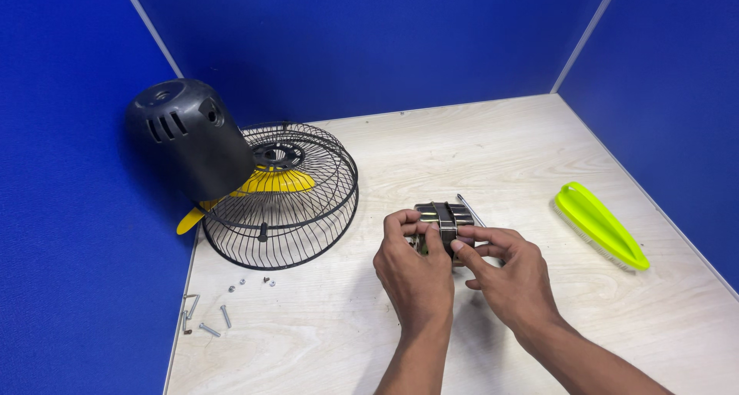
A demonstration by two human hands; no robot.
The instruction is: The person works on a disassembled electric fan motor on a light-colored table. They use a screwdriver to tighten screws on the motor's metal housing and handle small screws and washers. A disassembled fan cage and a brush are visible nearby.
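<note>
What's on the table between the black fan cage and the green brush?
The metal motor, held in both hands, left hand and right hand, seen from the head camera.

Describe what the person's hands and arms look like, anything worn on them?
Both are bare: the left hand and right hand wear no gloves, rings or watch that can be seen, and both forearms show no sleeves up to the picture's bottom edge. Fingernails are short.

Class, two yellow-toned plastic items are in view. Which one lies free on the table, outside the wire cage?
The lime-yellow scrubbing brush, at the right; the yellow fan blade sits inside the black cage.
</note>
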